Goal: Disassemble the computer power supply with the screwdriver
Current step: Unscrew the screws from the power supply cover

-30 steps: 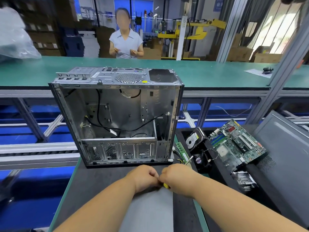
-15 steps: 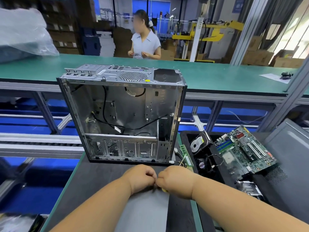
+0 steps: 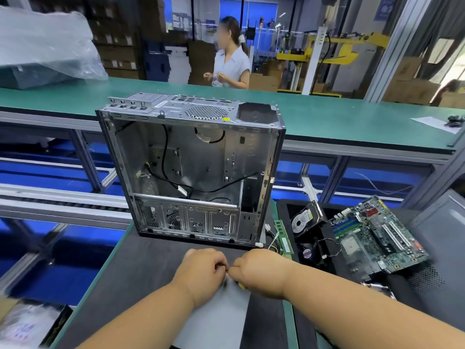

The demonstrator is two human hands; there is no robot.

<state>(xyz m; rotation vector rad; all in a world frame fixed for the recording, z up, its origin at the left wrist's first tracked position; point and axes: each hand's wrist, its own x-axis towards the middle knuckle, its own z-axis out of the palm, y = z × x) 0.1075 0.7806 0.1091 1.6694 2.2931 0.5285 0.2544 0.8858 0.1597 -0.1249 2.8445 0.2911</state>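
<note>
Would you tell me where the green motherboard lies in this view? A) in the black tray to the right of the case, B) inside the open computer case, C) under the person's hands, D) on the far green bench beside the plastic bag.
A: the motherboard rests tilted in the black tray, beside the hard drive, right of the stripped computer case.

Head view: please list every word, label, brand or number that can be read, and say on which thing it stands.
No text can be read.
Hard drive: round white label, print too small.
Computer case: yellow sticker, too small.
Motherboard: markings too small.
Small fan: round sticker, blurred.
Memory stick: white label, unreadable.
Blue wall signs: blurred.
</note>
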